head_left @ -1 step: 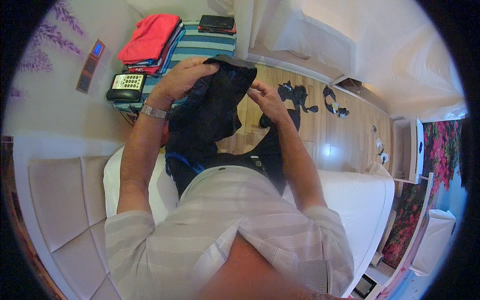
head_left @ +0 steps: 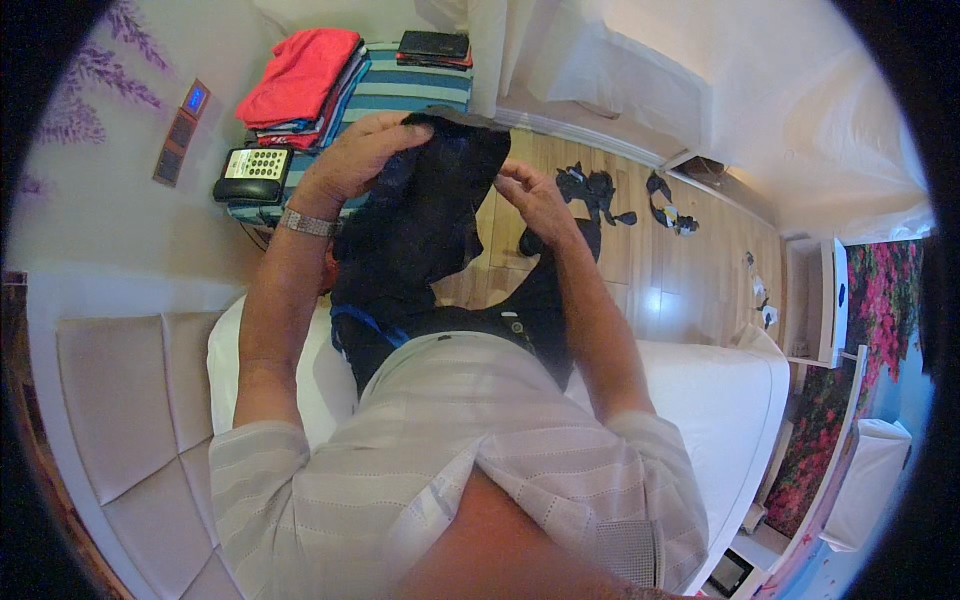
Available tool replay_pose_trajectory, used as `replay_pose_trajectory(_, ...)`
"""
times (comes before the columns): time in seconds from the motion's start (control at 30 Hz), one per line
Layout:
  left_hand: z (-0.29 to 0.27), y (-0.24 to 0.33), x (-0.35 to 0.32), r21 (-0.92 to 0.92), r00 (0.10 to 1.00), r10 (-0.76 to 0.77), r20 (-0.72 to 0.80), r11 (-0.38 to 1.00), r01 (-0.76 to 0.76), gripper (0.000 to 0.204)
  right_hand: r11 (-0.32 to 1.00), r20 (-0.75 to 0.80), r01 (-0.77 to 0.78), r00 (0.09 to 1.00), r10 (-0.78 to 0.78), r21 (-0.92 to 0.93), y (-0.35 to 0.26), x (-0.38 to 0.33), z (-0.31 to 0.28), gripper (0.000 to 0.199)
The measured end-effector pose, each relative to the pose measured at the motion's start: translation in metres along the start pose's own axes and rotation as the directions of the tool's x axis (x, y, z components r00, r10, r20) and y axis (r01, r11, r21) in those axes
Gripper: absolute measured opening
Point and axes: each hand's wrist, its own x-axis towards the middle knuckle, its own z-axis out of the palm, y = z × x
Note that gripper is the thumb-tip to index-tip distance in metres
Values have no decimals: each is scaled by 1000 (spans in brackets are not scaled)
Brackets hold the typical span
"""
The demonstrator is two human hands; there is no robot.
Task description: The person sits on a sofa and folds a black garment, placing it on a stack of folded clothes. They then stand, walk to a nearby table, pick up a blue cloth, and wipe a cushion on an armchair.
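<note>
Two hands of mine, set apart, work at a black garment point(head_left: 435, 205) in the head view, held out beyond my lap. My left hand point(head_left: 362, 158) grips its upper left edge, thumb over the top; my right hand point(head_left: 535, 205) has its fingertips at the upper right edge, and I cannot tell whether they pinch it. I judge the step to be straightening or folding that end; lower down, the cloth runs into my dark trousers point(head_left: 550, 290) without a clear border. The next move, I think, calls for a firm pinch at both corners and an even pull. Beyond, a striped tabletop point(head_left: 405, 88) bears a red-topped stack of folded clothes point(head_left: 300, 80) and a desk telephone point(head_left: 252, 176).
</note>
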Motion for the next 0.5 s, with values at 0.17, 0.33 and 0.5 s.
replay_pose_trajectory(0.17,-13,16,-5,-126,991,-84,102,987,97,37,980,13,176,984,-178,92,-14,5,13,36)
replay_pose_trajectory(0.33,-13,-1,-2,-51,997,75,-29,996,-76,35,990,0,85,996,-85,-108,-3,20,19,24)
replay_pose_trajectory(0.5,-42,16,-6,-21,999,-42,23,999,42,33,998,-16,27,999,-28,-51,-37,5,-32,22)
